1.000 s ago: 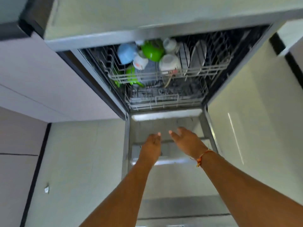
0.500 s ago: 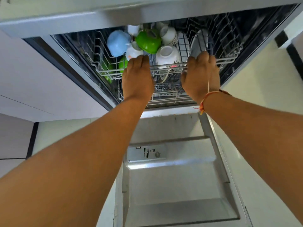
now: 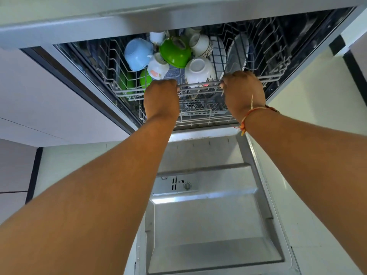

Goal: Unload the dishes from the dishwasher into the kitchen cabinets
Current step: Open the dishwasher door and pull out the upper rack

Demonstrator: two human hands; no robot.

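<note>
The dishwasher stands open with its door (image 3: pixel 214 221) folded down below me. Its upper wire rack (image 3: pixel 274 76) holds a blue bowl (image 3: pixel 138 54), a green bowl (image 3: pixel 174 51), white cups (image 3: pixel 199 71) turned upside down, and plates (image 3: pixel 237 52) standing on edge. More green dishes (image 3: pixel 127 82) sit at the rack's left front. My left hand (image 3: pixel 160 100) and my right hand (image 3: pixel 243 94) are both closed around the rack's front rail, knuckles toward me. A lower rack (image 3: pixel 198 114) shows beneath, its contents unclear.
The countertop edge (image 3: pixel 119 22) overhangs the dishwasher opening. Pale cabinet fronts (image 3: pixel 49 100) flank it on the left and a white panel (image 3: pixel 317 100) on the right. The detergent dispenser (image 3: pixel 175 184) sits on the lowered door, which fills the floor space ahead.
Both hands rose from above the door to the upper rack's front rail and have curled shut around it. The rack sits slightly further out than before.
</note>
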